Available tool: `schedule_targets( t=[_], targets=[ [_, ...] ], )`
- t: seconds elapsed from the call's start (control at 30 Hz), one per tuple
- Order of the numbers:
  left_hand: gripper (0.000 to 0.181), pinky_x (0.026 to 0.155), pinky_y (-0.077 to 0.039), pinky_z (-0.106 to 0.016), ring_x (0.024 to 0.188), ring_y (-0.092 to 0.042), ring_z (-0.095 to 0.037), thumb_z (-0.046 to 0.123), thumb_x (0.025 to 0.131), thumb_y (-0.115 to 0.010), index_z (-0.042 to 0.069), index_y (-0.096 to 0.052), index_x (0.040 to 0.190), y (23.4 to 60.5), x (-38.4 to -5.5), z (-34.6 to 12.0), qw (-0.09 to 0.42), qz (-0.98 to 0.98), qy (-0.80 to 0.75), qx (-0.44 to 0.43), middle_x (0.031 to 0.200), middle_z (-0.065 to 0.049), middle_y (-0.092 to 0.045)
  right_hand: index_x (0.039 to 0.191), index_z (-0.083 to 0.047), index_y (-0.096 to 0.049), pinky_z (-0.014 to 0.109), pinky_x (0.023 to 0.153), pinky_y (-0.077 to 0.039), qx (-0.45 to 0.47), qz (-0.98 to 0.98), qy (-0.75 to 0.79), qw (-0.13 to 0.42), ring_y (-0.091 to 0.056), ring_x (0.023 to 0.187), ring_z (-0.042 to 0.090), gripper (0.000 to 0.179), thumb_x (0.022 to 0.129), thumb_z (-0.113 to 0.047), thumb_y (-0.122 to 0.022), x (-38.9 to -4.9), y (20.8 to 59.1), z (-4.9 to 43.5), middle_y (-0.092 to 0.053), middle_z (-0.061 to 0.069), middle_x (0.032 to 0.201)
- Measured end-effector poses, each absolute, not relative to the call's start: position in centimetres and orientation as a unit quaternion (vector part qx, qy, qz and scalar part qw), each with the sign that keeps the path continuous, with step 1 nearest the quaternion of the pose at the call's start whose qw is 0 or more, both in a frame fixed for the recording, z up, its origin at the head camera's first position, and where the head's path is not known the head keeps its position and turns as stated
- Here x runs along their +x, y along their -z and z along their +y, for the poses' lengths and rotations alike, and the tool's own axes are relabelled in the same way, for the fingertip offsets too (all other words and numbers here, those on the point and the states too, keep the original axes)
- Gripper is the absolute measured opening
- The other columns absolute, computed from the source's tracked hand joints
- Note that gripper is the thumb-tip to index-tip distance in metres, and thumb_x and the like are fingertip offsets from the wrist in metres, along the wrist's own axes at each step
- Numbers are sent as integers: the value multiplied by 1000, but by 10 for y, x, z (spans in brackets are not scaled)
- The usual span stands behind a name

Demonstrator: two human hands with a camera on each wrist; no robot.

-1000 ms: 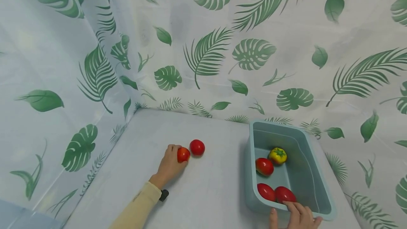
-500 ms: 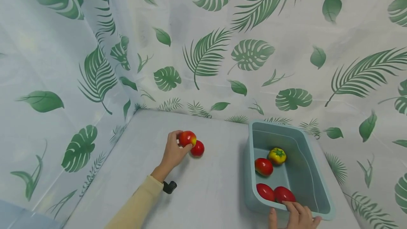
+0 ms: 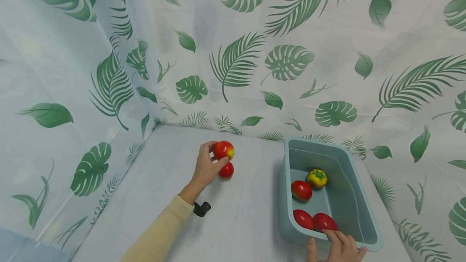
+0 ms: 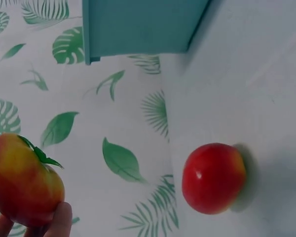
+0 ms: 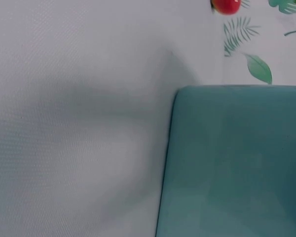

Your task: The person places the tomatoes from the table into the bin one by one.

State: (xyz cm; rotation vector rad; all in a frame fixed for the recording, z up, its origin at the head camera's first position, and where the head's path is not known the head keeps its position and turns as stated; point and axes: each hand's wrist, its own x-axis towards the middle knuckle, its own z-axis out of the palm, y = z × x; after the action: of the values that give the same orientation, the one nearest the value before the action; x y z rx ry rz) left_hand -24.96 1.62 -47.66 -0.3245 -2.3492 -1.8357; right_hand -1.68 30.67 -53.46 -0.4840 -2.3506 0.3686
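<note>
Fingers and thumb of my left hand (image 3: 206,169) grip a red and yellow tomato (image 3: 223,150), raised over the table in the head view. The left wrist view shows the green leafy top of this tomato (image 4: 27,180). Another red tomato (image 3: 226,170) lies on the table just below it in the head view. My right hand (image 3: 340,248) holds the near rim of a blue-green plastic bin (image 3: 287,213), fingers bent over the edge. Its palm is cut off by the frame. The right wrist view shows only the outer wall of the bin (image 5: 232,163), not the hand.
Inside the bin are a yellow tomato-like piece (image 3: 317,178) with a green top and several red, rounded fruits (image 3: 301,191). A white sheet with green leaf prints (image 3: 233,64) stands behind and left of the table (image 3: 251,213).
My left hand has lifted the tomato off the table, carrying it up, away from me and to the right past the other tomato. My right hand has stayed on the bin's rim.
</note>
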Motion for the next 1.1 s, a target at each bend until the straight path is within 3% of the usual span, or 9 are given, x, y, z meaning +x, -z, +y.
schedule_targets(
  t=[0.27, 0.47, 0.67, 0.87, 1.1],
  targets=[
    [59, 91, -53, -38, 120, -49, -22, 24, 87, -73, 8, -43, 135, 464, -244, 46, 71, -760, 620, -182, 131, -6, -48, 121, -3, -53, 64, 114, 2, -187, -904, -147, 356, -37, 117, 42, 60, 73, -33, -72, -19, 535, 307, -48, 22, 121],
    [60, 89, -52, -26, 120, -48, -15, 28, 87, -74, 15, -43, 137, 459, -227, 91, 28, -746, 621, -238, 134, 1, -47, 121, -2, -53, 63, 114, 3, -192, -904, -145, 352, -36, 119, 42, 59, 75, -35, -70, -19, 536, 306, -47, 22, 122],
    [61, 90, -52, -26, 119, -46, -8, 25, 88, -73, 16, -41, 139, 455, -208, 134, -12, -720, 628, -296, 134, 4, -45, 119, 1, -54, 65, 113, 2, -178, -901, -146, 368, -37, 117, 44, 59, 76, -37, -68, -22, 538, 308, -48, 23, 119],
    [59, 89, -50, -19, 116, -47, -3, 25, 88, -72, 16, -41, 137, 453, -190, 164, -36, -716, 604, -348, 133, 2, -45, 119, 0, -54, 64, 114, 0, -189, -901, -134, 366, -39, 116, 44, 61, 71, -31, -74, -18, 539, 309, -50, 24, 118],
    [57, 86, -46, -12, 112, -50, -1, 22, 87, -74, 15, -45, 136, 457, -180, 174, -36, -733, 565, -378, 132, 3, -52, 118, 1, -54, 65, 114, 0, -164, -895, -137, 392, -40, 114, 45, 59, 72, -32, -70, -19, 542, 309, -50, 25, 116]
  ],
)
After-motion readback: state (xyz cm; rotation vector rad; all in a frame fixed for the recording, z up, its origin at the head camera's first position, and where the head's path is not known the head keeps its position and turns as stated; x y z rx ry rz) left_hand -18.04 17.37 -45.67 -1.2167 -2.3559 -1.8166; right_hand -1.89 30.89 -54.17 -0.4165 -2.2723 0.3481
